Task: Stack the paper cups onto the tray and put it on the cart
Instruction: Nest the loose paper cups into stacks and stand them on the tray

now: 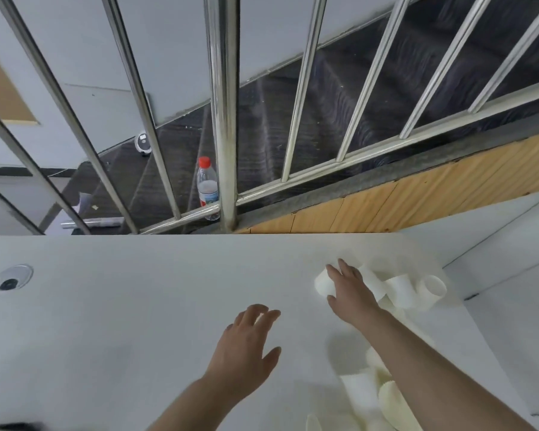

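A pale grey surface (137, 306) fills the lower half of the view; behind it, a steel railing (223, 104) fences off a dark staircase (339, 104).

Right hand (349, 287): extended toward 1 o'clock, fingers curled over the top of a white paper cup (321, 284) lying on its side, thumb against the cup's near side; the hand grasps this cup. Immediately at 3 o'clock from the hand, a cluster of tipped cups (408, 289) lies on the surface, touching one another; the rightmost shows its open mouth. A faint translucent sheet or bag seems to lie around this cluster, though its outline is too blurred to tell.

Left hand (249, 343): at 7 o'clock from the right hand, palm down, fingers loosely spread and slightly bent, holding nothing; whether it touches the surface cannot be told.

Under the right forearm, at 5 o'clock in the frame, a second heap of cups (374, 396) lies on its side, several partly nested. No tray or cart can be made out.

Periphery: a round cable port (13, 277) in the surface at 9 o'clock; a clear bottle with a red cap (207, 185) upright on a stair behind the railing at 12 o'clock; a small round white device (143, 143) on a higher step at 11 o'clock.
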The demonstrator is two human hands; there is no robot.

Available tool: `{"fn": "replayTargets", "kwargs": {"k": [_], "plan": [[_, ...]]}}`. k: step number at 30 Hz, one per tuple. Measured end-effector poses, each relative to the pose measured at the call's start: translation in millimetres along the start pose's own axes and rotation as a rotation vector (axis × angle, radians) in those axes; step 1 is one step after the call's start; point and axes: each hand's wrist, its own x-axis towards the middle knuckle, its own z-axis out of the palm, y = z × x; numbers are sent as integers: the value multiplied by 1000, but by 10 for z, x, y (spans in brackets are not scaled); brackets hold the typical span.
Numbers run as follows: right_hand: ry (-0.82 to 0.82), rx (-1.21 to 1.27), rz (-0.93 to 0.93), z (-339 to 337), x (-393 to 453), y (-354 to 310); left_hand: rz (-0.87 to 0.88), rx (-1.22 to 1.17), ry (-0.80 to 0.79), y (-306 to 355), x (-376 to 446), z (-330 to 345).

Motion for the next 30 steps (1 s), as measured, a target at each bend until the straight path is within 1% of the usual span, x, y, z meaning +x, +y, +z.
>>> {"fn": "replayTargets", "kwargs": {"k": [3, 9, 15, 17, 20, 22, 24, 27, 30], "plan": [[-21, 5, 8, 49, 138, -11, -17, 14, -2, -59, -5, 19], [3, 29, 11, 114, 282, 59, -28, 28, 32, -74, 82, -13], [55, 122, -16, 105, 250, 159, -42, 21, 45, -35, 131, -14], [102, 182, -44, 87, 183, 144, -43, 17, 48, -6, 128, -22], [186, 418, -97, 30, -2, 52, -52, 0, 67, 39, 132, -34], [198, 626, -114, -34, -190, -24, -55, -13, 76, 89, 137, -46], [136, 813, -105, -103, -404, -94, -53, -43, 82, 150, 133, -58], [-34, 1123, -44, -180, -663, -156, -43, -106, 99, 236, 105, -57], [-173, 1344, 25, -216, -805, -140, -38, -193, 110, 291, 67, -9]]}}
